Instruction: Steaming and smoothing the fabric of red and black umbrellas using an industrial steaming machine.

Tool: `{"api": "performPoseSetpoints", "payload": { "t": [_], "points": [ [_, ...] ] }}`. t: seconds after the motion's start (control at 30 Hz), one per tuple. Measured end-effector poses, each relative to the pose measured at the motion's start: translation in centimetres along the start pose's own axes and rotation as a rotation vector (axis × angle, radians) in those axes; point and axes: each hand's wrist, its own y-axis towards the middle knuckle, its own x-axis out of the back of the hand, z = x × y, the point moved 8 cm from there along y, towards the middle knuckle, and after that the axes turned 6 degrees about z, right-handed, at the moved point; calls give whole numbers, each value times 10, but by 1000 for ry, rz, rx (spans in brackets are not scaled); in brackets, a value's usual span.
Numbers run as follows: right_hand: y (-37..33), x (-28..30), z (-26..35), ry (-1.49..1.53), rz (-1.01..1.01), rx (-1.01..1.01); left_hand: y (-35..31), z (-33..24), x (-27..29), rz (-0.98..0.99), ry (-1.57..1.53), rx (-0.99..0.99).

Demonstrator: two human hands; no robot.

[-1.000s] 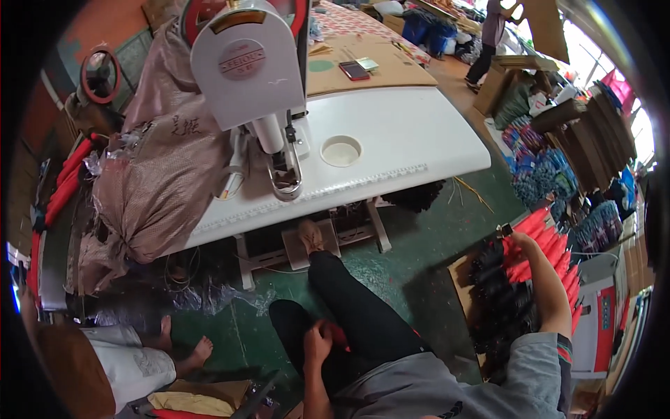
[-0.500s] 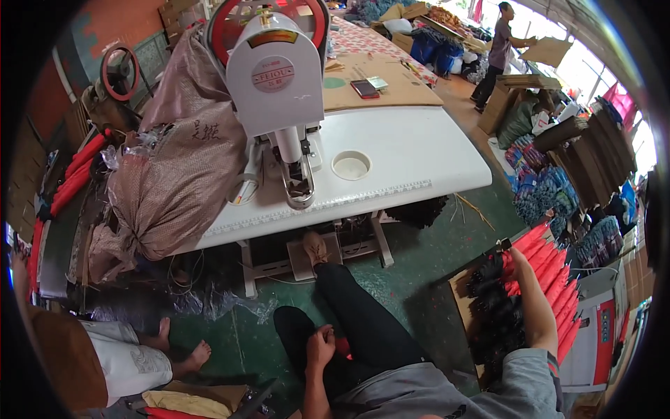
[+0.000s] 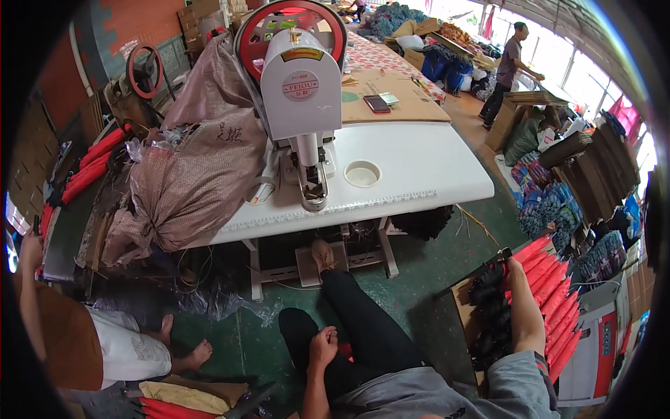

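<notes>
My right hand (image 3: 514,267) reaches out to the right and is closed round a red folded umbrella (image 3: 532,250) at the edge of a stack. The umbrella's black end pokes out just beyond my fingers. Beside that hand lie several more red folded umbrellas (image 3: 558,307), their black ends (image 3: 488,318) bunched toward my side. My left hand (image 3: 323,347) rests by my thigh with curled fingers; what they hold, if anything, is hidden. Ahead of me stands a white machine (image 3: 303,105) with a red wheel, mounted on a white table (image 3: 419,160).
A big woven sack (image 3: 202,174) leans on the table's left side. At left a barefoot co-worker (image 3: 132,342) stands near red umbrellas (image 3: 171,410). Another person (image 3: 506,73) is at the far right by cardboard boxes (image 3: 527,105). A phone (image 3: 377,104) lies on cardboard.
The whole view has shifted slightly. The far person's cardboard sheet has come down from its raised position. More of the left co-worker's arm shows. My hands keep nearly the same places.
</notes>
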Motion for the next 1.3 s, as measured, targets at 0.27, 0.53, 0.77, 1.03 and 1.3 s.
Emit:
{"api": "performPoseSetpoints", "payload": {
  "t": [0.27,0.53,0.77,1.03,1.3],
  "points": [
    [87,68,29,-172,-382,203,7,-5,-2,-8,-109,-68],
    [-41,-23,11,373,487,138,-3,-2,6,-2,-86,-1],
    [-147,-3,35,518,534,228,0,-2,0,33,-64,7],
    [-377,-68,70,293,56,1183,-3,-92,8,148,-108,-115],
    [-568,-197,28,-136,486,1513,-43,-327,59,75,-267,-501]
  ]
}}
